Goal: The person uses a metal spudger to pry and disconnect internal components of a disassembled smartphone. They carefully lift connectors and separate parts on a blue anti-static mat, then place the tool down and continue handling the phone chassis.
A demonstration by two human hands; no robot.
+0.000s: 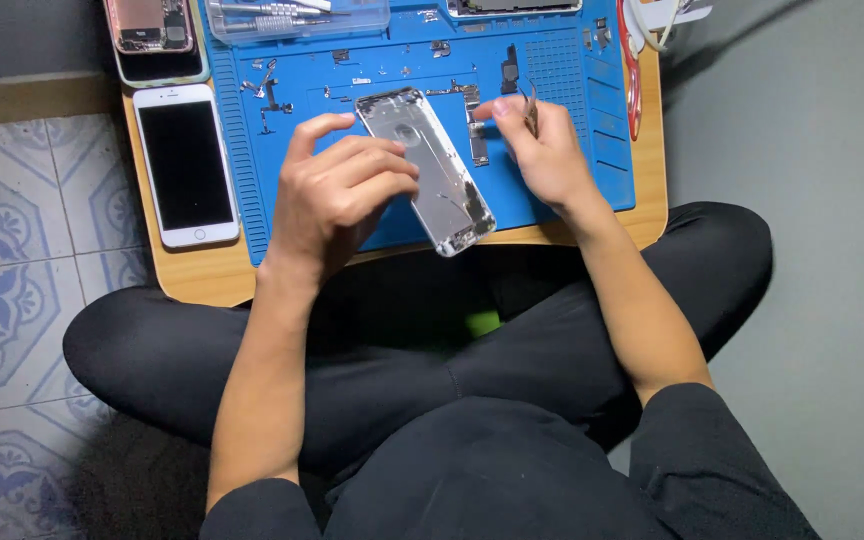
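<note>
Head view: the left hand has its grip closed around the phone shell, a bare silver metal back housing with its hollow inside facing up, tilted and raised over the near edge of the blue mat; the right hand pinches tweezers shut between thumb and fingers just beside the shell's upper right edge. The mat carries small loose parts and lies on a low wooden surface, with a white phone face up at its left. The person sits cross-legged, patterned tile floor to the left, grey floor to the right.
</note>
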